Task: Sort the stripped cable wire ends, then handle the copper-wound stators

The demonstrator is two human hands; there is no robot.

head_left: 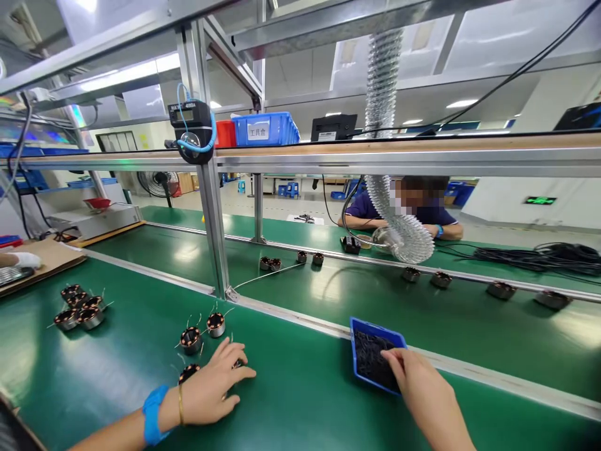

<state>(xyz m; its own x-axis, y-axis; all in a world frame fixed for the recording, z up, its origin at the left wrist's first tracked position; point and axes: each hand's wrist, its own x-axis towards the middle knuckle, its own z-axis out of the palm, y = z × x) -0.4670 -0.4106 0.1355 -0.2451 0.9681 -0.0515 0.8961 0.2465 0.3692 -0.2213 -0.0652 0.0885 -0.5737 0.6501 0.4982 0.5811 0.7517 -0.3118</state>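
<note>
My left hand (pixel 213 385), with a blue wrist strap, reaches over the green table with its fingers spread. A wire-wound motor stator (pixel 238 362) shows partly between its fingers; the rest is hidden. Close by stand more stators, one (pixel 190 340) with loose wire ends, another (pixel 216 324) behind it, and a third (pixel 188 373) partly behind my wrist. At the right, my right hand (pixel 420 388) pinches thumb and finger together over a small blue bin (pixel 353 351). Many thin black pieces (pixel 373 357) fill this bin. Whatever is in the pinch is too small to make out.
A cluster of stators (pixel 77 307) sits at the left. More stators (pixel 412 274) line the strip beyond the metal rail (pixel 300 321). An upright post (pixel 213 219) rises in front. A flexible duct (pixel 408 241) hangs before a co-worker (pixel 361 210). Black cables (pixel 539 257) lie far right.
</note>
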